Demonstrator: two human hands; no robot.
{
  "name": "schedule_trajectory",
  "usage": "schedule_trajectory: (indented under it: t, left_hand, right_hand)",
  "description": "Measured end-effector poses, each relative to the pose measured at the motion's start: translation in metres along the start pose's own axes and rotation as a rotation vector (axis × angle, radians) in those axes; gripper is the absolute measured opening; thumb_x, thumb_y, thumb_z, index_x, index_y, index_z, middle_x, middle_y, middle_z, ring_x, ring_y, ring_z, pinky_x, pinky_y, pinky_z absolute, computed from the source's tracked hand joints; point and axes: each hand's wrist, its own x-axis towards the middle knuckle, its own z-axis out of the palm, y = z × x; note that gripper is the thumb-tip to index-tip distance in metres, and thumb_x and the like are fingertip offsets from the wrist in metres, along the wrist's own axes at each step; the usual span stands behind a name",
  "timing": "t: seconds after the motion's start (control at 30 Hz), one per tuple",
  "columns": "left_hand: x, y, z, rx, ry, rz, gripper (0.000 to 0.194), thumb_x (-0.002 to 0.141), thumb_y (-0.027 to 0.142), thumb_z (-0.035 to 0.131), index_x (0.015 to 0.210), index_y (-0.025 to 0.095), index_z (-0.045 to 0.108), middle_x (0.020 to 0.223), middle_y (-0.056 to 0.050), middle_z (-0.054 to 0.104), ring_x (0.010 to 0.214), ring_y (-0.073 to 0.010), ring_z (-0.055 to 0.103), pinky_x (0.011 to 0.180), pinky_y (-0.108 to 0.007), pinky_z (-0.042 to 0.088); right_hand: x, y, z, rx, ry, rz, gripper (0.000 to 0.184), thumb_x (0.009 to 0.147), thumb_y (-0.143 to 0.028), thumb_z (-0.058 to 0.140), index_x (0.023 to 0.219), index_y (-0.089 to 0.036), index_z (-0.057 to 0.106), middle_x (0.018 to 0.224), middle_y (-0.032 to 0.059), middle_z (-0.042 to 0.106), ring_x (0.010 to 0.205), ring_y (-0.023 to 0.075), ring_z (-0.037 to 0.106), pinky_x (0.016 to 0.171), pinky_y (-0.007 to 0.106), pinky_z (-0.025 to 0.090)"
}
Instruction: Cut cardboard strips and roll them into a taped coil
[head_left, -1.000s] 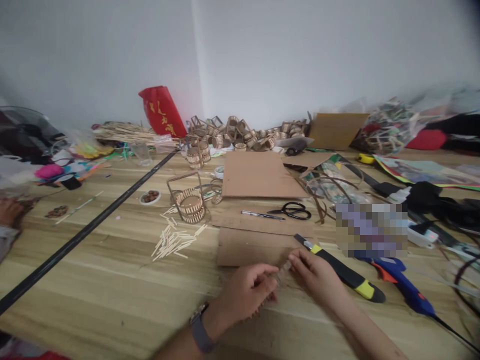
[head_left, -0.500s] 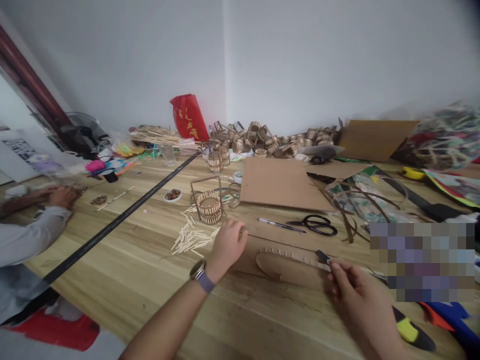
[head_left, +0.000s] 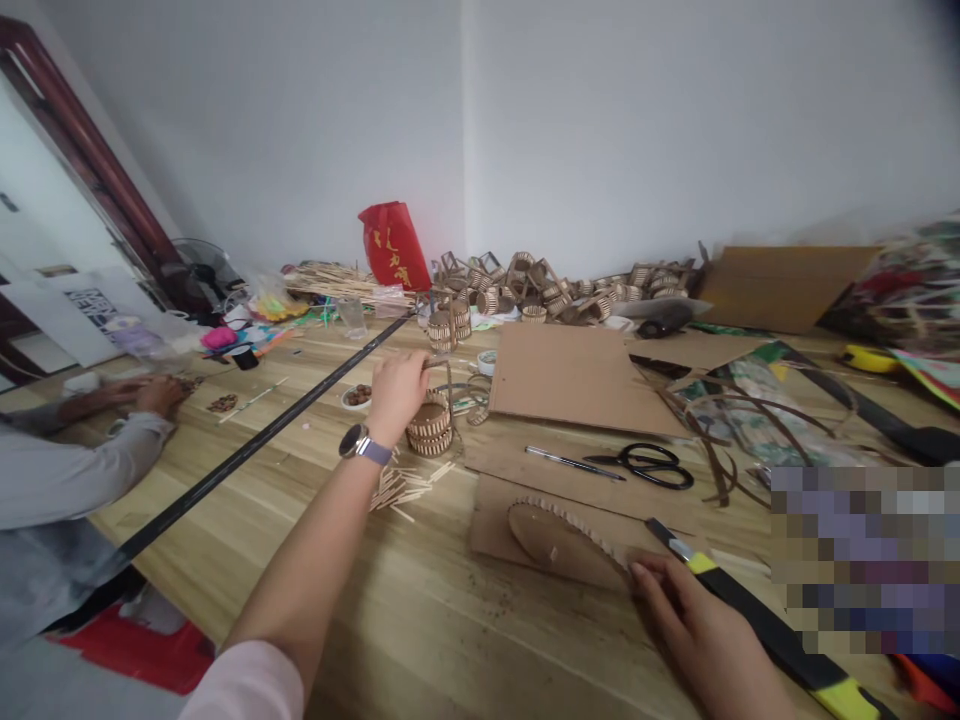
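My left hand (head_left: 401, 390), with a watch on its wrist, is closed at the top of the handle of a small slatted basket (head_left: 431, 435), which stands upright on the table. My right hand (head_left: 682, 600) pinches one end of a thin corrugated cardboard strip (head_left: 574, 522). The strip curls in a loop over a flat cardboard piece (head_left: 491, 520). Close beside the right hand lies a yellow and black utility knife (head_left: 772, 620). Light wooden sticks (head_left: 405, 490) are heaped below the basket.
A pen (head_left: 574, 463) and black scissors (head_left: 656, 466) lie behind the strip. Beyond them is a cardboard sheet (head_left: 577, 375), with many small baskets (head_left: 532, 285) piled by the wall. A dark bar (head_left: 262, 430) crosses the table. At left, a co-worker's sleeve (head_left: 90, 465) rests on the table.
My left hand has moved from the cardboard to the basket handle. My right hand has drawn the strip toward me, away from the knife blade. The view has swung left.
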Motion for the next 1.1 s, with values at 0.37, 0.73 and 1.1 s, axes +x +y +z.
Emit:
schedule_trajectory:
  t: [0.37, 0.73, 1.1]
  left_hand:
    - [-0.001, -0.005, -0.070, -0.249, -0.006, 0.071, 0.030, 0.088, 0.029, 0.052, 0.110, 0.017, 0.068, 0.113, -0.008, 0.071, 0.101, -0.0251, 0.065, 0.094, -0.039, 0.049]
    - [-0.089, 0.007, -0.128, -0.402, -0.329, 0.123, 0.024, 0.088, 0.041, 0.056, 0.101, 0.030, 0.074, 0.098, -0.003, 0.073, 0.089, -0.0229, 0.068, 0.074, -0.029, 0.055]
    - [-0.109, 0.015, -0.128, -0.463, -0.423, 0.207, 0.024, 0.089, 0.033, 0.057, 0.106, 0.035, 0.073, 0.095, -0.003, 0.073, 0.089, -0.0215, 0.067, 0.075, -0.027, 0.056]
  right_hand:
    - [0.035, -0.029, -0.014, -0.376, -0.023, -0.183, 0.039, 0.096, -0.048, 0.034, 0.095, -0.027, 0.067, 0.082, 0.0046, 0.076, 0.070, 0.0239, 0.072, 0.057, 0.031, 0.051]
    - [0.193, -0.071, 0.030, -0.852, -0.045, -0.654, 0.026, 0.084, -0.008, 0.052, 0.090, -0.016, 0.076, 0.135, 0.0153, 0.060, 0.125, 0.0288, 0.052, 0.104, 0.044, 0.037]
    - [0.230, -0.094, -0.017, -0.851, 0.052, -0.600, 0.032, 0.093, -0.016, 0.044, 0.094, -0.011, 0.076, 0.135, 0.0215, 0.057, 0.122, 0.0340, 0.047, 0.099, 0.046, 0.030]
